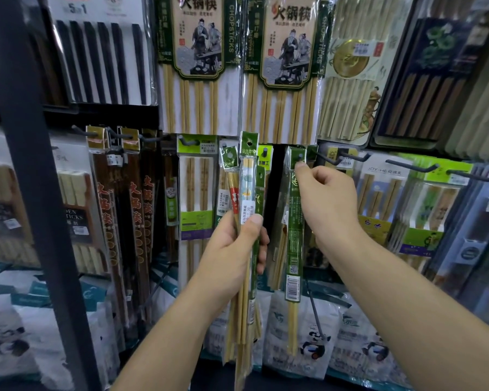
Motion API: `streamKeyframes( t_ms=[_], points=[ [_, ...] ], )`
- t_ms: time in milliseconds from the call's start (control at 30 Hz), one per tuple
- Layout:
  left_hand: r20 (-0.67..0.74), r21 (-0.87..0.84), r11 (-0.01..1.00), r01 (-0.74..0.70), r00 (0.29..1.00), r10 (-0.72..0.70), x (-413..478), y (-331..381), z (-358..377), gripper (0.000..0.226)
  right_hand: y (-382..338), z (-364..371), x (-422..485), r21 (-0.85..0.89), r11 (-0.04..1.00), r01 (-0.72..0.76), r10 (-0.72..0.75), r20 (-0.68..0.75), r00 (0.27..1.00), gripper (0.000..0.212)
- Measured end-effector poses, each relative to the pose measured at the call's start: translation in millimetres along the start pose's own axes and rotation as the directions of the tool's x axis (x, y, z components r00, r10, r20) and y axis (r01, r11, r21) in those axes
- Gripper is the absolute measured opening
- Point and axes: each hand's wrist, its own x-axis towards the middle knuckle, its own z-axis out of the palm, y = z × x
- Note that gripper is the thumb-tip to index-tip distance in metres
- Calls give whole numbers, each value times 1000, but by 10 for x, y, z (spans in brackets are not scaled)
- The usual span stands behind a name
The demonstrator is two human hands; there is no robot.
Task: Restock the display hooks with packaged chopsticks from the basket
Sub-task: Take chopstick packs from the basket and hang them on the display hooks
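At the far left a dark metal upright post (37, 165) crosses the shelving. A clear pack of black chopsticks (102, 60) hangs behind it, sticks vertical. Lower down, long dark brown packs with red characters (136, 221) hang beside a pale bamboo pair pack with a lime-green label (196, 193). All of them have their long axis up and down.

The left hand (232, 249) grips a bundle of narrow clear-sleeved chopstick packs (247, 187) in front of the lower row. Its thumb presses on the front labels and its fingers (263, 246) curl round the back. The bundle stands nearly upright, with the green hang-tab headers up (they fan apart a little at the top) and the bamboo tips pointing down past the wrist. One sleeve holds sticks with a red-patterned end, another a pale blue-and-white pair.

Above hang large packs of bamboo chopsticks with green-bordered picture cards (288, 52), sticks vertical.

Just right of the bundle, the right hand (326, 193) pinches the top header of a narrow green-carded pack of bamboo chopsticks (294, 235) between thumb and forefinger, with the other fingers loosely curled. This pack hangs straight down. Its header is up at the level of the black display hooks (353, 158) (whether its hole sits over one I cannot tell). Its barcode is low, and the bare tips point down in front of white panda-printed bags (311, 340).

Further right, lime-headed packs of pale chopsticks (378, 198) hang vertically.
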Motion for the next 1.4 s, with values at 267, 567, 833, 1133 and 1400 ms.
streamKeyframes(
  t_ms=[267,567,833,1133,1400],
  points=[
    [44,-32,999,-11,999,13,1,-23,-35,18,55,-69,-73,-78,997,24,-27,-43,999,42],
    [170,45,998,-36,985,28,-7,-94,37,38,-161,-69,-325,171,982,83,-119,209,971,9],
    [-34,140,989,42,999,-38,-24,-80,50,46,-149,-103,-275,341,928,-148,33,321,946,13],
    [-109,-81,997,15,994,-24,22,-34,-52,8,-161,-158,-189,277,956,-97,61,137,989,12],
    [-24,-30,999,-41,999,40,0,-19,-9,21,-177,-102,-86,213,972,-99,83,86,993,31]
  ],
)
